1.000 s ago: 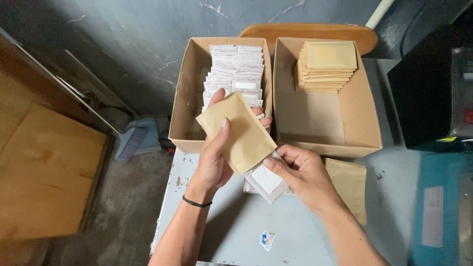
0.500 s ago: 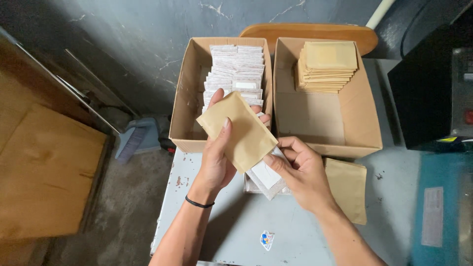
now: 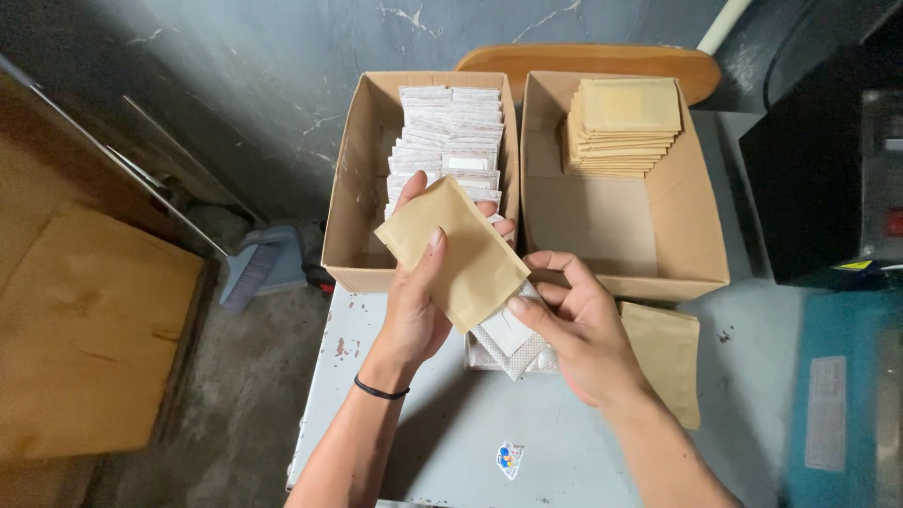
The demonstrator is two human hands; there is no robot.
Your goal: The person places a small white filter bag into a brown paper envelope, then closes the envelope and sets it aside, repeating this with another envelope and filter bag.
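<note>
Between both hands [image 3: 414, 301], brown envelope [image 3: 451, 252]

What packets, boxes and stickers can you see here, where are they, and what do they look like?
Brown paper pouch: flat, tan, held in the left hand.
White sachet: small, square, at the right hand, half under the pouch.
Left box: open cardboard, rows of white sachets.
Right box: open cardboard, stack of tan pouches.
Sticker: small, blue and white, on the grey table.
Yellow label: on the black machine, right edge.

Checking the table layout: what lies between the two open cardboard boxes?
Nothing: in the head view, the left box and right box stand side by side, walls touching.
</note>
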